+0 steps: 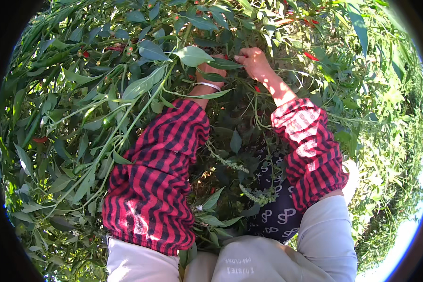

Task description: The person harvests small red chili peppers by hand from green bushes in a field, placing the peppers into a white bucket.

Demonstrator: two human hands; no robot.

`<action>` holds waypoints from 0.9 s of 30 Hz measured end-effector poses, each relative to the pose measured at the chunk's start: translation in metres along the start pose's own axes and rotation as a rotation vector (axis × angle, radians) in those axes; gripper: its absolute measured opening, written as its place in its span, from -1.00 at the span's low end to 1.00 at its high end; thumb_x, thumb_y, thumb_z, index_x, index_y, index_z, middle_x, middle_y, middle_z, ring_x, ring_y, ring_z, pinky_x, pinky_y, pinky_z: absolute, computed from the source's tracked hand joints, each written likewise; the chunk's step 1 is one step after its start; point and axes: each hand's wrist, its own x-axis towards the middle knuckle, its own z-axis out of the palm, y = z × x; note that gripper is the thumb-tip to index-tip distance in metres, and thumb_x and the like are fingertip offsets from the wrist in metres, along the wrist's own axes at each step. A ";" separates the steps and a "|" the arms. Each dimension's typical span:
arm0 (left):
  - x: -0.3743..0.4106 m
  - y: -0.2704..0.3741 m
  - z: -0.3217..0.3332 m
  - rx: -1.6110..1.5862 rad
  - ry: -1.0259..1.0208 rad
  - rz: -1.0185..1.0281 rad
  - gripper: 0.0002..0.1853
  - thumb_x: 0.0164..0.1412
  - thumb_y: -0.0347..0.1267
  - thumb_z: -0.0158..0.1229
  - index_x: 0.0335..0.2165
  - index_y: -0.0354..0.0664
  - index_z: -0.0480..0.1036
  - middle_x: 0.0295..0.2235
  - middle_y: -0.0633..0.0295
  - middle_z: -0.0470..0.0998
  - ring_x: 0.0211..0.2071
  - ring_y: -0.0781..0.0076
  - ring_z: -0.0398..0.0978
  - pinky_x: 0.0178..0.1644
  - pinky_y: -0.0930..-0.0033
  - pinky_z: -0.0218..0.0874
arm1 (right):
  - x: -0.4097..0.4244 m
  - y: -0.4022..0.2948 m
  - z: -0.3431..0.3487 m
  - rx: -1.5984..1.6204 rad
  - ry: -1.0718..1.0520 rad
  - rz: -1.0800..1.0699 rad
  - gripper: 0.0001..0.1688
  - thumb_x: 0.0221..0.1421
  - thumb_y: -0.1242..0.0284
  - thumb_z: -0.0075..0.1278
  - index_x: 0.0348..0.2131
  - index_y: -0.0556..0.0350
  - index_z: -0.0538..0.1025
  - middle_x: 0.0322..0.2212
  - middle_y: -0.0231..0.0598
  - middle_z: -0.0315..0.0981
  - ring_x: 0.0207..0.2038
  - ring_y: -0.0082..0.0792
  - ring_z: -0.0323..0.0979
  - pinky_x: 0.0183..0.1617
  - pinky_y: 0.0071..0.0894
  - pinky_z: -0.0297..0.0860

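My left hand [211,70], with a pale bangle [208,85] at its wrist, reaches in among chili pepper plants; leaves cover part of it and its fingers are mostly hidden. To its right, my right hand [255,63] has its thumb and fingers bent together among the stems, close to a bit of red. Whether either hand grips anything cannot be made out. Another red chili pepper [257,89] hangs below my right hand. Both forearms wear checked red-and-black sleeve covers [155,169].
Leafy chili stems [127,116] cross in front of my left arm. More red peppers show at the upper right [311,56] and far left [40,140]. Green seed spikes [257,195] stand between my arms, beside my dark patterned trouser leg [278,211].
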 end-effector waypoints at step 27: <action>-0.066 0.088 -0.031 0.247 -0.410 0.286 -0.82 0.03 -0.32 -0.04 -0.55 -0.22 0.31 -0.67 0.02 0.41 -0.57 0.01 0.40 -0.51 0.08 0.18 | -0.069 0.025 -0.012 -0.617 -0.044 -0.097 -0.82 -0.16 0.39 -0.04 -0.59 0.17 0.39 -0.63 -0.06 0.32 -0.46 -0.02 0.32 -0.40 -0.18 0.26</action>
